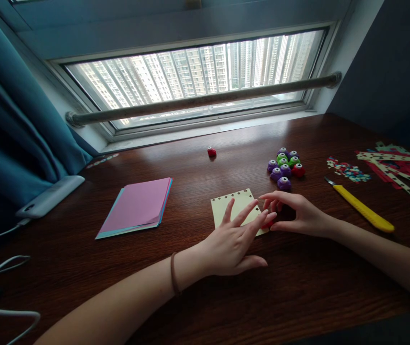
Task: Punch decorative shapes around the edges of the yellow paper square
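Observation:
A pale yellow paper square [222,209] lies on the dark wooden table, with small star-shaped holes along its top edge and down its right side. My left hand [235,239] rests over its lower part, fingers spread. At the paper's right edge, my right hand [294,213] curves its fingers around a small red punch [267,224], mostly hidden behind my left fingers. Beyond my right hand stands a group of purple, green and red punches [284,183]. Another red punch [211,152] sits alone farther back.
Stacked coloured paper [138,206] lies left, near a white power strip [52,196] with cables. On the right are a yellow craft knife [365,209], paper confetti [350,171] and punched strips [397,167]. A window with a rail [205,101] stands behind.

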Tool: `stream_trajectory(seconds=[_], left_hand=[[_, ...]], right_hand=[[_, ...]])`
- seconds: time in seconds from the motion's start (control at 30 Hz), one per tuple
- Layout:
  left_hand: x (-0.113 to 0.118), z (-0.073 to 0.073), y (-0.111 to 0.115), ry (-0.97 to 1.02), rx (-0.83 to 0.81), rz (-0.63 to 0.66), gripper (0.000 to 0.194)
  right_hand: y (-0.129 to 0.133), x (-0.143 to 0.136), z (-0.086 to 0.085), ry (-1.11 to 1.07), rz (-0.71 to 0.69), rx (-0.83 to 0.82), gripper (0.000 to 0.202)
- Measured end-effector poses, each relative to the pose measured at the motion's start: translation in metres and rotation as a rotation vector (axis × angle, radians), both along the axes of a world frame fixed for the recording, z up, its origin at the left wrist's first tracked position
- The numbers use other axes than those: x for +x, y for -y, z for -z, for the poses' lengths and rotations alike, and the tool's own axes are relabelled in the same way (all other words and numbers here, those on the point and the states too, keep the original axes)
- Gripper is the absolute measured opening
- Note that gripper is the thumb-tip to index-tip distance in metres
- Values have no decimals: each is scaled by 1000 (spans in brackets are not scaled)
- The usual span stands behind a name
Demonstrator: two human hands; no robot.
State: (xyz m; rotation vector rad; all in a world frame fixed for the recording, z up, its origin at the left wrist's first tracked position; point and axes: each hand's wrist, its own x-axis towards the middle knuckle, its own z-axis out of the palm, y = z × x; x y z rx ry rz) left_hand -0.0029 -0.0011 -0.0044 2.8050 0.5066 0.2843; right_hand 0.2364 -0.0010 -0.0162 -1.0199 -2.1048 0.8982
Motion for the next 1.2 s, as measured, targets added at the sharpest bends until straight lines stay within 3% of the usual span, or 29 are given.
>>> stream_trajectory(seconds=[0.23,0.33,0.4,0.57,0.77,0.87,1.0,1.2], left_hand=[[3,-5,-3,-41,-123,-15,83],[2,-5,-4,-25,-143,-25,79],[2,-4,-4,-10,-149,-28,76],[3,-6,-2,9,-136,-44,66],[3,-4,-2,8,-108,-59,61],[3,-3,-1,-10,-101,-66,60],[4,-3,0,3,-108,-68,61],[2,-3,1,17,-140,-81,66]], right_hand=[[0,2,0,-9,-11,-3,65],[1,-1,-1,-48,2,-21,58],[1,-7,-1,-115,81,-23,46],[-14,-37,-9,-119,461,105,24],[-34,-80,-21,180,591,350,26],[-35,-92,-16,271,602,375,30],[-36,-93,-9,334,575,240,37],[-37,-94,-13,439,521,176,40]])
